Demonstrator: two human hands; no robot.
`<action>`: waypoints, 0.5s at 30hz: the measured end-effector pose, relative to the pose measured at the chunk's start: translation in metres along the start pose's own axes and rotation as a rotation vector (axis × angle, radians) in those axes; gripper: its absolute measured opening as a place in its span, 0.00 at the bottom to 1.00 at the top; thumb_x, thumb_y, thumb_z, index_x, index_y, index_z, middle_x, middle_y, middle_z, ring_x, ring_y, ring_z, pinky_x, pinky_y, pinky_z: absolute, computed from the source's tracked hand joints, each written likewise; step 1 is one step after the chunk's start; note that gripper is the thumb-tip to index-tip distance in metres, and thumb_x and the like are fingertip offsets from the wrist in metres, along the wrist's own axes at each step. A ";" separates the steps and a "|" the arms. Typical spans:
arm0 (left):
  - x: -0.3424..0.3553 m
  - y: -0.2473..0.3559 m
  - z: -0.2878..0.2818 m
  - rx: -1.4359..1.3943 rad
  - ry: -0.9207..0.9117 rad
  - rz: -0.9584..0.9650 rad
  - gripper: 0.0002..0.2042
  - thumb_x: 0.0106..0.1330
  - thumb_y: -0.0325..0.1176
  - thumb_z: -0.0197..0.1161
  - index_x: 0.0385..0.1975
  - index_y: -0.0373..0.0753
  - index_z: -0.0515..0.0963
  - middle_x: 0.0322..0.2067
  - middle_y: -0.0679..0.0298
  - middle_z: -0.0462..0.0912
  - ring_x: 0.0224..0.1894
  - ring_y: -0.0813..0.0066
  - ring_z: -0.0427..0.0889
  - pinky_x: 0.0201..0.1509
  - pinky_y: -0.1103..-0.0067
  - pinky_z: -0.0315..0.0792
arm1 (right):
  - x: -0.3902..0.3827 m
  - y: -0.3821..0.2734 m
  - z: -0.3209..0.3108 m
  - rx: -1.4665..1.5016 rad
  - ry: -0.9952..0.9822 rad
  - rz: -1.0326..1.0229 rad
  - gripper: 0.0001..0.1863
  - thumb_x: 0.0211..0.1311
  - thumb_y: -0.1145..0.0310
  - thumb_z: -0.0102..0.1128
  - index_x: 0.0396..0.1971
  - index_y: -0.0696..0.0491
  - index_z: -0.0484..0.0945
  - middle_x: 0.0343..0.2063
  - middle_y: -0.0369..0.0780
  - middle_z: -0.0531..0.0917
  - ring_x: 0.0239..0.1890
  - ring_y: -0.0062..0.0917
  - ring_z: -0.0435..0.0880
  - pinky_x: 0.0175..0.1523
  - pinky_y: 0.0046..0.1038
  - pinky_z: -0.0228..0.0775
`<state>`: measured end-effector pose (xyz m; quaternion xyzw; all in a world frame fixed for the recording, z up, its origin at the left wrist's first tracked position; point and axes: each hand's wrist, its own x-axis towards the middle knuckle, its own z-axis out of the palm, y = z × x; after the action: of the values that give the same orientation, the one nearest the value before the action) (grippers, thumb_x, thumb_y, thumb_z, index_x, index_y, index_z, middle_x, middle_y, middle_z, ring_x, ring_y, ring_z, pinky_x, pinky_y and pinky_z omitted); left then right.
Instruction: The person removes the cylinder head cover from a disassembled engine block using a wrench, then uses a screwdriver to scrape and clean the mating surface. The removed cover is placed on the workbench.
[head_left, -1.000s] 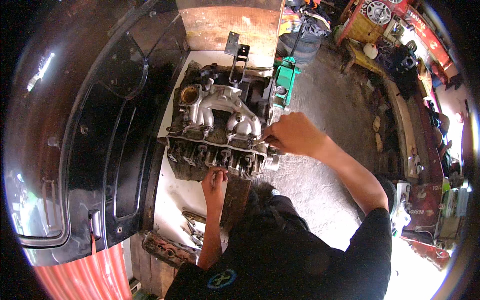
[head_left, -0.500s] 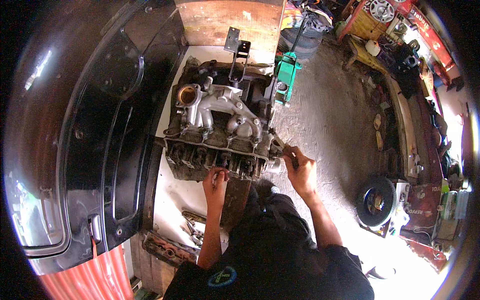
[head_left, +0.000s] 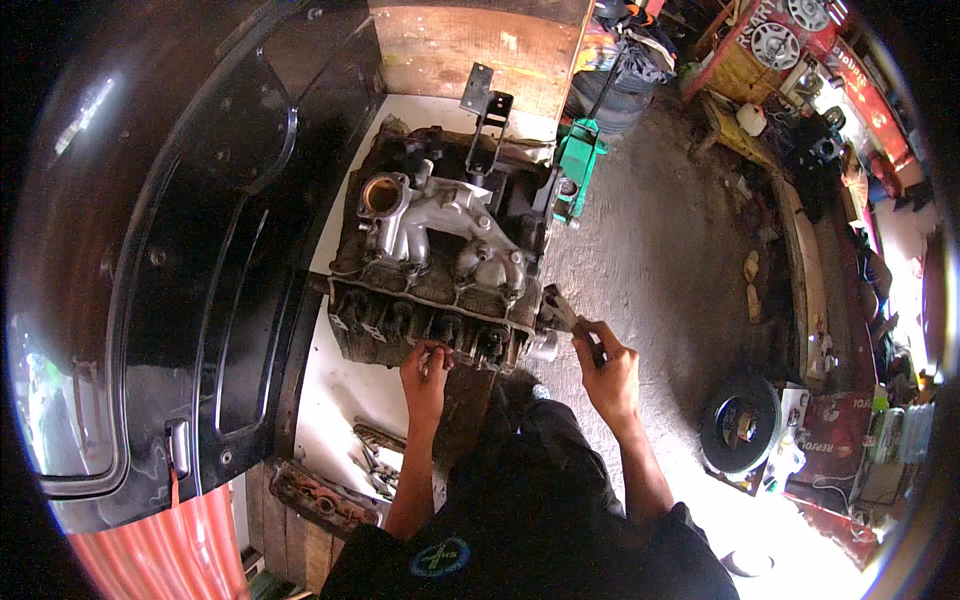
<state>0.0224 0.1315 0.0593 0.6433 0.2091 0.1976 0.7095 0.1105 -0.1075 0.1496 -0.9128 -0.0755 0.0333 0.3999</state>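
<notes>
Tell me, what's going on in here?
A person in a dark shirt has both hands at a grimy engine resting on a white surface. The right hand grips a metal tool close to the engine's right end; whether the tool touches it is hard to tell. The left hand is at the engine's near edge, fingers bent together, and I can't make out whether it holds anything. A green jack stands on the floor beyond.

The engine [head_left: 432,284] is blackish, its manifold [head_left: 440,213] silver-grey, the jack [head_left: 575,160] green.
</notes>
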 end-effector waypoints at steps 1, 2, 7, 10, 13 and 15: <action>-0.003 0.001 0.000 -0.010 0.002 -0.012 0.08 0.70 0.30 0.55 0.33 0.32 0.75 0.26 0.64 0.76 0.29 0.79 0.72 0.35 0.79 0.68 | -0.007 0.003 0.003 0.052 0.047 -0.113 0.11 0.62 0.66 0.60 0.44 0.50 0.79 0.24 0.48 0.84 0.28 0.41 0.86 0.30 0.36 0.77; -0.005 0.001 0.000 0.001 -0.002 -0.009 0.08 0.70 0.30 0.55 0.33 0.32 0.75 0.26 0.64 0.76 0.29 0.79 0.72 0.35 0.79 0.68 | -0.013 -0.009 -0.004 -0.024 -0.134 -0.004 0.12 0.63 0.66 0.59 0.45 0.49 0.79 0.25 0.48 0.84 0.29 0.44 0.85 0.31 0.40 0.77; -0.006 -0.002 0.002 0.018 -0.038 0.055 0.08 0.71 0.30 0.54 0.33 0.32 0.75 0.25 0.65 0.75 0.29 0.80 0.72 0.35 0.79 0.67 | -0.001 -0.005 0.020 -0.150 -0.079 -0.081 0.12 0.64 0.69 0.58 0.47 0.53 0.76 0.32 0.49 0.85 0.35 0.44 0.85 0.36 0.41 0.77; -0.007 -0.003 0.008 0.000 -0.064 0.047 0.07 0.71 0.29 0.54 0.33 0.32 0.75 0.25 0.65 0.75 0.29 0.80 0.72 0.35 0.80 0.68 | 0.009 -0.013 0.009 -0.219 -0.088 -0.058 0.11 0.64 0.72 0.57 0.45 0.56 0.76 0.35 0.47 0.86 0.37 0.43 0.86 0.38 0.38 0.78; -0.010 0.001 0.017 -0.065 -0.083 0.069 0.07 0.71 0.28 0.53 0.32 0.33 0.75 0.25 0.66 0.76 0.29 0.81 0.71 0.35 0.80 0.67 | -0.006 -0.009 0.007 -0.170 -0.085 -0.101 0.11 0.64 0.72 0.56 0.46 0.56 0.76 0.34 0.48 0.85 0.36 0.44 0.85 0.38 0.38 0.78; -0.012 0.007 0.020 -0.043 -0.088 0.055 0.07 0.71 0.28 0.53 0.33 0.33 0.75 0.25 0.66 0.76 0.29 0.81 0.71 0.35 0.80 0.68 | -0.022 -0.011 0.018 -0.172 -0.102 -0.106 0.12 0.65 0.73 0.55 0.47 0.56 0.76 0.33 0.49 0.85 0.35 0.45 0.85 0.37 0.38 0.78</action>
<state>0.0236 0.1091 0.0685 0.6416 0.1558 0.1928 0.7259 0.0856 -0.0905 0.1457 -0.9357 -0.1464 0.0519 0.3168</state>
